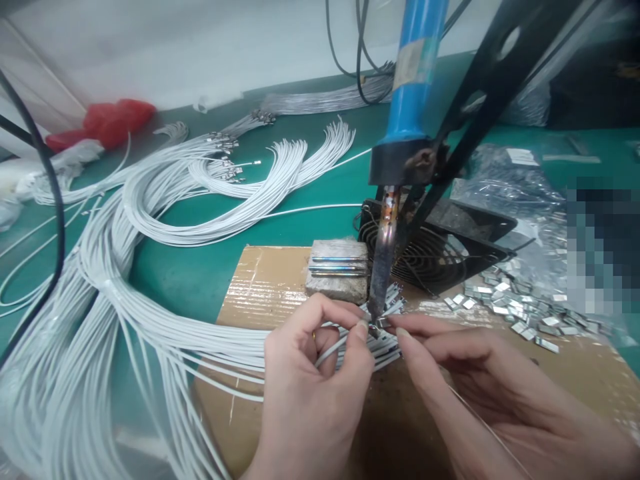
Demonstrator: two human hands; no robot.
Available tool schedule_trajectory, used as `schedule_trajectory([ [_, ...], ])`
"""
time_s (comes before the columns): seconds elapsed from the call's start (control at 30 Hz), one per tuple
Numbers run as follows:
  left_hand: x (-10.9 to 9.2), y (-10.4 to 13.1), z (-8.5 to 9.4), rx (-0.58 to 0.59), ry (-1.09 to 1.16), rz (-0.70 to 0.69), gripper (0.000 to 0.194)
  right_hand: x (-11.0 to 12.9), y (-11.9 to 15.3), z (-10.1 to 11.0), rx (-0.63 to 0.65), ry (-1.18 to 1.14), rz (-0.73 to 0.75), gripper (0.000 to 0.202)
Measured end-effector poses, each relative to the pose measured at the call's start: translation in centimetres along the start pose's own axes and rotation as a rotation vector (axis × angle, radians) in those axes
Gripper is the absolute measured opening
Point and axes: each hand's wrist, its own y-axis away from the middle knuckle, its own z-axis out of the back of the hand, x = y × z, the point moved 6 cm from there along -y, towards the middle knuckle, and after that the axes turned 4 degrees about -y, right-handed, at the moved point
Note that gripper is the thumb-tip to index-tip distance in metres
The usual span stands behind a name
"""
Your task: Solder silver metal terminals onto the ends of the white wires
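Observation:
My left hand (320, 380) is closed, pinching a white cable (330, 350) near its end between thumb and forefinger. My right hand (495, 393) pinches a small metal connector (383, 323) that meets the cable end, just under the tip of a soldering iron (384, 267). Whether the tip touches the joint I cannot tell. A thin wire (483, 420) runs across my right palm. Beneath and behind my left hand lies a bundle of white cables (225, 337), its ends fanned out below the iron.
The iron's blue handle (413, 87) hangs from a black stand (480, 100). Behind stand a black fan (430, 247) and a grey block (337, 267) with metal rods. Loose metal connectors (530, 313) lie right on the cardboard (250, 280). Coiled cables (200, 227) cover the green table's left side.

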Motion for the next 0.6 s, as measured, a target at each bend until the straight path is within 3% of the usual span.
schedule_trajectory([
  [0.1,0.13,-0.12,-0.07,0.009,-0.002,0.01,0.012,-0.03,-0.15,-0.39,0.1,-0.004,0.035,0.012],
  [0.4,-0.02,0.08,0.2,-0.008,0.003,0.003,0.013,-0.48,0.08,0.16,0.006,-0.008,-0.003,0.014],
  [0.6,-0.02,0.12,0.08,0.002,-0.018,-0.008,0.012,-0.88,0.32,0.46,0.058,-0.011,-0.002,0.011],
])
